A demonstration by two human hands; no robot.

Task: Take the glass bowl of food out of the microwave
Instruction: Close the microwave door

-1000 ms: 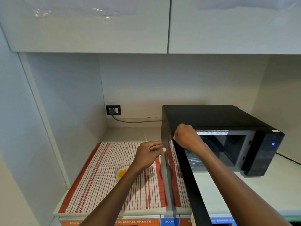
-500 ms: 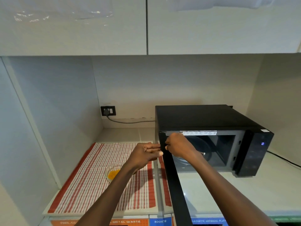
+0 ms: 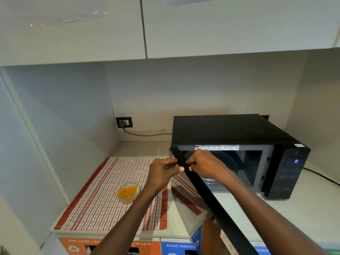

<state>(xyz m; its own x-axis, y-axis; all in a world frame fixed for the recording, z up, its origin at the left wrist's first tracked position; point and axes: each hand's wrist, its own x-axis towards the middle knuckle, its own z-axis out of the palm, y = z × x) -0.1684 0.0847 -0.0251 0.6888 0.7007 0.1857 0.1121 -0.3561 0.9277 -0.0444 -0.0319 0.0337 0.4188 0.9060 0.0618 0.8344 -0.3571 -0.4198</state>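
Observation:
A small glass bowl [image 3: 127,190] with yellow food stands on the red-striped cloth [image 3: 95,197], left of the black microwave [image 3: 230,133]. The microwave door [image 3: 207,196] swings wide open toward me, its top edge running down to the lower right. Both hands meet at the door's upper corner: my left hand [image 3: 162,174] pinches it from the left side, my right hand [image 3: 204,164] grips it from the right, in front of the cavity. Inside, only the glass turntable [image 3: 228,162] shows.
White cabinets hang low overhead. A side wall closes the nook on the left. A wall socket [image 3: 124,122] with a cable sits behind the cloth. Orange and blue labelled bins [image 3: 147,245] stand below the counter edge. A black cable [image 3: 320,176] runs right of the microwave.
My right hand slid left along the door's top edge to its corner. My left hand rose and closed on the same corner. The view shifted, showing the bowl more fully.

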